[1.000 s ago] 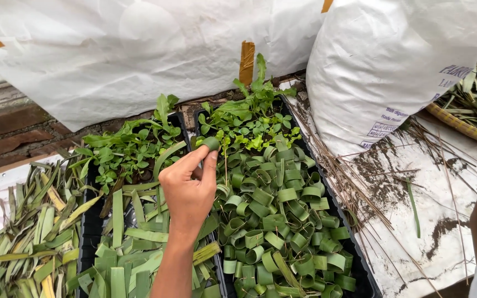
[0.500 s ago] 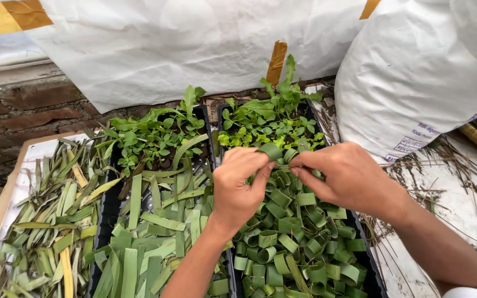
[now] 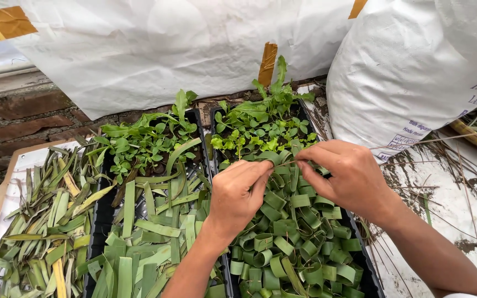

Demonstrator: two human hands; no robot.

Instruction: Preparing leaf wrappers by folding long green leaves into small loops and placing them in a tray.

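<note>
- The left hand (image 3: 241,193) and the right hand (image 3: 349,174) are meeting over the far middle of the right-hand black tray (image 3: 368,276), fingertips pinched together on a thin green leaf strip (image 3: 282,163); both grips are closing almost fully around it, though how the strip is bent between them is hidden.
- The near part of that tray is already holding many rolled leaf rings (image 3: 288,243), packed side by side, while small seedlings (image 3: 260,129) are growing along its far end.
- Judging by this, the ring-filling is looking well along on the right tray and hardly begun on the left tray (image 3: 97,221), where flat cut leaf strips (image 3: 155,232) are lying loose.
- Further left, a pile of longer leaves (image 3: 40,221) is resting on a white board.
- White sacks (image 3: 415,66) are leaning against a brick ledge (image 3: 34,110) at the far side; the setting is looking outdoor and earthy.
</note>
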